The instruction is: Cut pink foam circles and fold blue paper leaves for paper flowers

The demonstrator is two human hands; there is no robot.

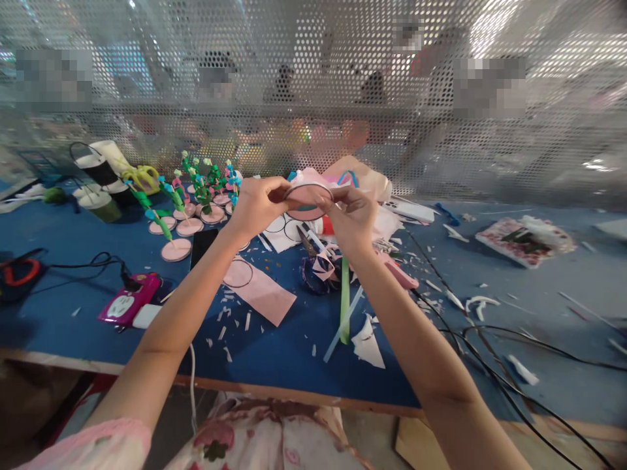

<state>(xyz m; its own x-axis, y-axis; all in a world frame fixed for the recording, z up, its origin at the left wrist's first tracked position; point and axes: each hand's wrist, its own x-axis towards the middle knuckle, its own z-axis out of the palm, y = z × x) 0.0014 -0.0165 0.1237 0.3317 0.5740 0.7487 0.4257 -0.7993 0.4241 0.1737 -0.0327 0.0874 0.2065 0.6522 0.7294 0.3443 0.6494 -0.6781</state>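
Between both hands, raised above the table, is a round pink disc (307, 194) with a thin dark ring around its edge. My left hand (258, 205) pinches its left side with thumb and fingers. On the right side, my right hand (355, 217) is closed on the rim, its fingertips resting on the pink face. Below lies a strip of pink paper (267, 297) with a dark ring (238, 271) on it. Scissors (307, 241) and a white sheet with dark rings (283, 236) lie under the hands.
Several pink round bases with green stems (176, 249) stand at the left, near yellow-handled scissors (142, 179) and cups (100, 202). A magenta pack (131, 300), paper scraps (369, 343), a glue gun (399, 273) and black cables (490, 362) lie about. Perforated metal (313, 85) closes the back.
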